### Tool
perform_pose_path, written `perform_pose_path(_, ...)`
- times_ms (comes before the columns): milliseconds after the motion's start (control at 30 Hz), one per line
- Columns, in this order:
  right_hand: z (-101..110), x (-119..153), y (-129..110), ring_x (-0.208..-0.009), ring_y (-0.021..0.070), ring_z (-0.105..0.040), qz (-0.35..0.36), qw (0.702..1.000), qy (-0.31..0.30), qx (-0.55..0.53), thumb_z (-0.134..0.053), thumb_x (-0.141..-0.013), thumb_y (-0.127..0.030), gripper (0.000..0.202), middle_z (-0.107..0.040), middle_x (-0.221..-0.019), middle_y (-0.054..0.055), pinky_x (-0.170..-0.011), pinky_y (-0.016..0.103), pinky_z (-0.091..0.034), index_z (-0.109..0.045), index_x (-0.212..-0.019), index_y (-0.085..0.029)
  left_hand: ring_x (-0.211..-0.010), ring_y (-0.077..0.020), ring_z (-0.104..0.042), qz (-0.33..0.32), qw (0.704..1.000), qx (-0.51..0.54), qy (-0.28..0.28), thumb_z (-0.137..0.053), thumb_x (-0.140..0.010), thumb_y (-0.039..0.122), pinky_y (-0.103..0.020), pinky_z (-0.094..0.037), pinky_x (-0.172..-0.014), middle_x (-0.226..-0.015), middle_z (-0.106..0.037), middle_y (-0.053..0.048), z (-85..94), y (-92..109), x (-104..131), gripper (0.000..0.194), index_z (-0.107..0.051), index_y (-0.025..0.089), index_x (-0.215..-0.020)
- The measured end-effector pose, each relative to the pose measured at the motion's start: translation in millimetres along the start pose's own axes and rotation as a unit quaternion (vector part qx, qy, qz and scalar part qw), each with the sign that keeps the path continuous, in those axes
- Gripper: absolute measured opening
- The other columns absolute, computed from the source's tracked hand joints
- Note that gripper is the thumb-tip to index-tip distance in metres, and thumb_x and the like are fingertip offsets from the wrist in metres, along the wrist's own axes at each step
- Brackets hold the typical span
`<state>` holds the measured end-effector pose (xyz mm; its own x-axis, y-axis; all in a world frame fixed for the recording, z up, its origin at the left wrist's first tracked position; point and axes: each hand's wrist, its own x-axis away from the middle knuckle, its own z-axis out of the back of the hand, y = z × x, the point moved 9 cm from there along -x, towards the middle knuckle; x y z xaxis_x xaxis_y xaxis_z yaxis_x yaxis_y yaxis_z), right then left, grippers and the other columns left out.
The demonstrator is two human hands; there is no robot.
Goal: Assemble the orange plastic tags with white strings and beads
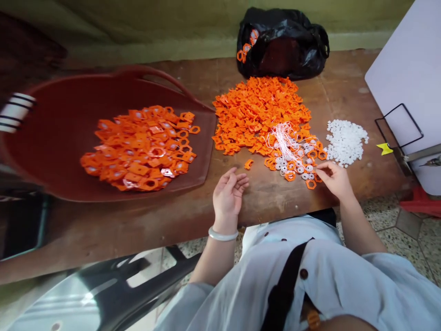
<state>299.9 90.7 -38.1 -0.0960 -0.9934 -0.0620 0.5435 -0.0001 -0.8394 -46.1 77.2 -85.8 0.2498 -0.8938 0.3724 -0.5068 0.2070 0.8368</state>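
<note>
My left hand (228, 195) rests palm up over the table's front part, fingers loosely curled and apart, with nothing visible in them. Near its fingertips lies a single small orange plastic piece (248, 164). My right hand (335, 180) pinches with thumb and fingertips at the right edge of a cluster of orange hexagonal rings (310, 184) with white discs (305, 176). What the pinch holds is too small to make out. A bundle of thin white strings (284, 140) lies across that cluster. Behind it spreads a heap of small orange pieces (262, 110).
A dark red tub (51, 170) on the left holds many orange parts (144, 151). A black plastic bag (285, 46) with orange rings at its mouth stands at the back. White beads (346, 142) are piled right, near a pale board (413, 92) with a wire loop (422, 135).
</note>
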Motion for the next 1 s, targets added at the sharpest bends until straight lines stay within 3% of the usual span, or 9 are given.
perform_pose_path(167, -5, 5, -13, -0.063, 0.0172, -0.060, 0.066, 0.992, -0.032, 0.105, -0.062, -0.080, -0.024, 0.010, -0.071, -0.079, 0.005, -0.064, 0.032, -0.047, -0.071, -0.081, -0.020, -0.066, -0.0115, -0.069, 0.011, 1.000, 0.013, 0.002, -0.083, -0.063, 0.035, -0.020, -0.052, -0.062, -0.074, -0.072, -0.002, -1.7, -1, 2, 0.043, -0.063, 0.017, -0.096)
perform_pose_path(267, -20, 8, -15, -0.065, 0.0182, -0.061, 0.058, 0.979, -0.070, 0.183, -0.063, -0.080, -0.024, 0.012, -0.070, -0.080, 0.006, -0.065, 0.032, -0.047, -0.072, -0.086, -0.020, -0.065, -0.0110, -0.068, 0.007, 1.000, 0.008, 0.005, -0.084, -0.062, 0.036, -0.020, -0.052, -0.062, -0.073, -0.072, -0.002, 0.3, -1, 4, 0.043, -0.064, 0.016, -0.094)
perform_pose_path(400, -40, 10, -20, -0.080, 0.0223, -0.064, 0.038, 0.946, -0.095, 0.307, -0.065, -0.082, -0.031, 0.020, -0.069, -0.101, 0.009, -0.068, 0.032, -0.047, -0.073, -0.097, -0.021, -0.063, -0.0113, -0.068, 0.008, 1.000, 0.006, 0.009, -0.084, -0.061, 0.037, -0.021, -0.052, -0.061, -0.072, -0.072, -0.002, 2.7, -3, 7, 0.042, -0.065, 0.016, -0.092)
perform_pose_path(500, -47, 10, -22, -0.082, 0.0227, -0.064, 0.025, 0.938, -0.101, 0.330, -0.065, -0.082, -0.031, 0.020, -0.068, -0.103, 0.010, -0.067, 0.031, -0.047, -0.073, -0.097, -0.021, -0.063, -0.0113, -0.068, 0.017, 1.000, 0.010, 0.005, -0.085, -0.059, 0.037, -0.021, -0.052, -0.061, -0.073, -0.072, -0.002, 2.3, -7, 8, 0.042, -0.066, 0.016, -0.091)
perform_pose_path(600, -46, 11, -28, -0.072, 0.0187, -0.061, 0.048, 0.968, -0.093, 0.230, -0.067, -0.080, -0.033, 0.016, -0.066, -0.090, 0.008, -0.065, 0.031, -0.048, -0.075, -0.088, -0.020, -0.064, -0.0112, -0.068, 0.020, 1.000, 0.002, -0.006, -0.085, -0.061, 0.038, -0.021, -0.052, -0.061, -0.074, -0.073, -0.002, -2.7, -10, 12, 0.042, -0.066, 0.016, -0.092)
perform_pose_path(667, -46, 13, -34, -0.066, 0.0153, -0.057, 0.071, 0.987, -0.107, 0.094, -0.070, -0.079, -0.038, 0.019, -0.064, -0.084, 0.006, -0.062, 0.030, -0.047, -0.075, -0.085, -0.020, -0.065, -0.0112, -0.068, 0.010, 1.000, -0.019, -0.022, -0.084, -0.063, 0.040, -0.021, -0.053, -0.062, -0.076, -0.073, -0.003, -11.6, -10, 17, 0.042, -0.067, 0.017, -0.094)
perform_pose_path(733, -49, 14, -40, -0.070, 0.0153, -0.058, 0.080, 0.985, -0.144, -0.054, -0.072, -0.077, -0.042, 0.022, -0.064, -0.085, 0.005, -0.065, 0.031, -0.049, -0.075, -0.084, -0.021, -0.067, -0.0121, -0.069, -0.015, 0.997, -0.059, -0.055, -0.081, -0.067, 0.042, -0.023, -0.054, -0.064, -0.079, -0.074, -0.004, -28.0, -6, 25, 0.041, -0.068, 0.017, -0.096)
perform_pose_path(833, -61, 15, -47, -0.087, 0.0181, -0.063, 0.033, 0.948, -0.209, -0.239, -0.074, -0.076, -0.047, 0.025, -0.068, -0.092, 0.005, -0.080, 0.034, -0.052, -0.073, -0.081, -0.023, -0.076, -0.0155, -0.070, -0.093, 0.972, -0.161, -0.145, -0.075, -0.076, 0.041, -0.029, -0.056, -0.072, -0.087, -0.075, -0.006, -66.4, 9, 42, 0.032, -0.071, 0.017, -0.097)
perform_pose_path(1000, -100, 31, -54, -0.075, 0.0155, -0.064, -0.102, 0.844, -0.318, -0.420, -0.076, -0.071, -0.053, 0.035, -0.069, -0.079, 0.002, -0.075, 0.032, -0.053, -0.069, -0.078, -0.020, -0.097, -0.0202, -0.067, -0.284, 0.857, -0.320, -0.288, -0.074, -0.079, 0.030, -0.036, -0.052, -0.090, -0.102, -0.073, -0.008, -124.4, 33, 75, 0.021, -0.075, 0.023, -0.098)
